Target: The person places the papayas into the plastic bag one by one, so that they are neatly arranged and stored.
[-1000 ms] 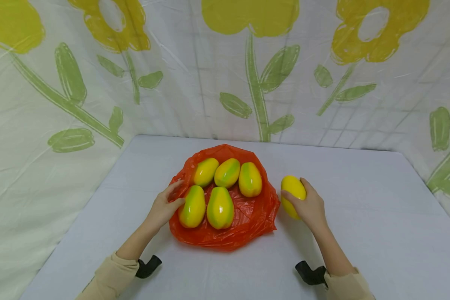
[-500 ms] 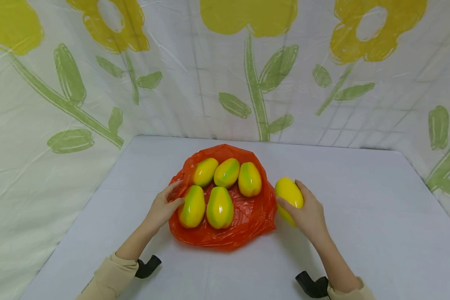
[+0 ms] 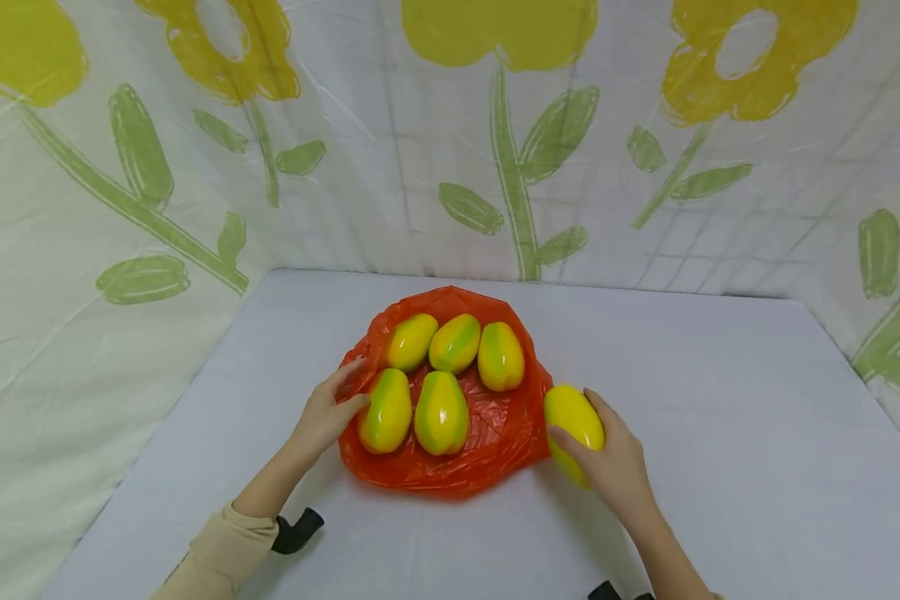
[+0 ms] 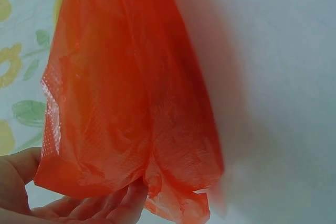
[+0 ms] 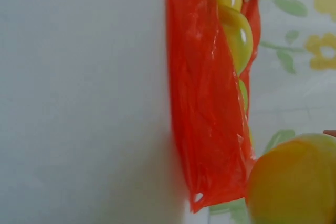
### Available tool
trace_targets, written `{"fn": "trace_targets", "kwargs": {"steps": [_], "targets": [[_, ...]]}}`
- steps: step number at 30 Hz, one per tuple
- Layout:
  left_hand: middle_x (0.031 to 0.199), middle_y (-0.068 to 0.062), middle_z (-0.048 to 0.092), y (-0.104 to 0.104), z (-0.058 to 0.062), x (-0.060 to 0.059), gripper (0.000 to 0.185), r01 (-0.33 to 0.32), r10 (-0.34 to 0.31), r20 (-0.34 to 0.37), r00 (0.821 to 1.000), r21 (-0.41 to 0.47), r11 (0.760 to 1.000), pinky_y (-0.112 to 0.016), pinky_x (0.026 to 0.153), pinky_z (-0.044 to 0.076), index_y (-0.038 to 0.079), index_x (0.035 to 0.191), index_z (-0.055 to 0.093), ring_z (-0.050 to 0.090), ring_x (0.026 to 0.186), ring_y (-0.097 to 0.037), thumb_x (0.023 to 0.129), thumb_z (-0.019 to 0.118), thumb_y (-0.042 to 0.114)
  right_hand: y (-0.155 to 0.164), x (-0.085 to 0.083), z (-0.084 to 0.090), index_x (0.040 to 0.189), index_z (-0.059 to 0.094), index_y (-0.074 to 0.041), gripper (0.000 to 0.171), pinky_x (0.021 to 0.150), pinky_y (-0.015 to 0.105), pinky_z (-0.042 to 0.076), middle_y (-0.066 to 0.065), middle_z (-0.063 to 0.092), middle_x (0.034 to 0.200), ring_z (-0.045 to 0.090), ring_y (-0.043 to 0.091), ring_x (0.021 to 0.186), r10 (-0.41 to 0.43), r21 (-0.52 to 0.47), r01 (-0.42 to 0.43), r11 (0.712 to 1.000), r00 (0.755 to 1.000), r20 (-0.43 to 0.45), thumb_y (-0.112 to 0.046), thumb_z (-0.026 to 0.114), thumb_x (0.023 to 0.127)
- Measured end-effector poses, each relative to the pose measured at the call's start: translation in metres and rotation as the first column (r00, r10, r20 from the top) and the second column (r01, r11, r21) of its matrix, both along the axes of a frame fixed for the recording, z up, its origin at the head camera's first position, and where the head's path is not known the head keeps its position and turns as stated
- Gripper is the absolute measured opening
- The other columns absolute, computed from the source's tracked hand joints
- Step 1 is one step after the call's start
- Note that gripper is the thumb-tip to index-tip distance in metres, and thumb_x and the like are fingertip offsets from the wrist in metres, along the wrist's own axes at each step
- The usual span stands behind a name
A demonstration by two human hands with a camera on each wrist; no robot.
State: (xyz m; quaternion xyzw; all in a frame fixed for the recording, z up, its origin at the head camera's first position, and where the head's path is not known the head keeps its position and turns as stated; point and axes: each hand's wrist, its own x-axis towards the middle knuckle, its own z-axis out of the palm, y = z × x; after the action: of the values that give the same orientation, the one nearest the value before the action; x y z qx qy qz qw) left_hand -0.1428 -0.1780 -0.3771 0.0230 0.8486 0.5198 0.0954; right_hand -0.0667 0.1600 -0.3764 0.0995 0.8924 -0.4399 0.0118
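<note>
An open red plastic bag (image 3: 450, 483) lies on the table with several glossy yellow-green papayas (image 3: 441, 414) inside it. At its left side my left hand (image 3: 330, 421) holds the rim, the thumb on the inner side and the fingers outside. In the left wrist view those fingers (image 4: 126, 203) sit under the red film. My right hand (image 3: 618, 467) grips one more papaya (image 3: 573, 412), mostly yellow, just off the bag's right edge. That papaya (image 5: 294, 182) fills the lower right corner of the right wrist view, close to the bag's side (image 5: 205, 103).
A white cloth covers the table (image 3: 720, 417). Behind it hangs a pale curtain (image 3: 345, 167) with yellow flowers and green leaves. A black strap-like piece (image 3: 297, 531) shows at the left wrist, and part of another (image 3: 604, 592) near the right one.
My right hand has brought its papaya left and nearer to me, up to the bag's right edge. The left hand and the bag stay as they were.
</note>
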Motion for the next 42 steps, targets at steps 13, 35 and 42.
{"fn": "trace_targets", "kwargs": {"steps": [13, 35, 42], "targets": [[0.147, -0.025, 0.039, -0.001, 0.002, 0.001, 0.055, 0.003, -0.003, 0.006, 1.000, 0.013, 1.000, -0.053, 0.108, 0.035, 0.002, 0.149, 0.035, 0.038, 0.133, -0.041, 0.096, 0.049, 0.006, -0.007, 0.016, 0.007, 0.150, 0.033, -0.008, 0.080, 0.082, 0.043, 0.050, 0.021, 0.041, 0.146, 0.048, 0.036, 0.113, 0.023, -0.046, -0.020, 0.999, 0.999, 0.047, -0.043, 0.069, 0.087], [0.144, -0.026, 0.042, 0.000, 0.000, -0.001, 0.055, 0.001, -0.001, 0.004, 1.000, 0.002, 1.000, -0.052, 0.106, 0.038, 0.002, 0.149, 0.035, 0.040, 0.131, -0.041, 0.096, 0.049, 0.006, -0.061, -0.014, 0.008, 0.145, 0.039, 0.002, 0.074, 0.088, 0.050, 0.052, 0.022, 0.052, 0.133, 0.052, 0.035, 0.110, 0.051, -0.118, -0.055, 0.991, 0.998, -0.036, -0.036, 0.067, 0.088], [0.146, -0.026, 0.040, -0.001, 0.000, -0.001, 0.055, 0.002, -0.002, 0.002, 1.000, 0.001, 1.000, -0.052, 0.107, 0.037, 0.002, 0.149, 0.035, 0.039, 0.132, -0.041, 0.095, 0.048, 0.006, -0.064, -0.023, 0.000, 0.144, 0.039, 0.004, 0.073, 0.090, 0.052, 0.051, 0.022, 0.052, 0.133, 0.053, 0.036, 0.111, 0.035, -0.100, -0.036, 0.994, 0.999, -0.015, -0.032, 0.066, 0.088]]}}
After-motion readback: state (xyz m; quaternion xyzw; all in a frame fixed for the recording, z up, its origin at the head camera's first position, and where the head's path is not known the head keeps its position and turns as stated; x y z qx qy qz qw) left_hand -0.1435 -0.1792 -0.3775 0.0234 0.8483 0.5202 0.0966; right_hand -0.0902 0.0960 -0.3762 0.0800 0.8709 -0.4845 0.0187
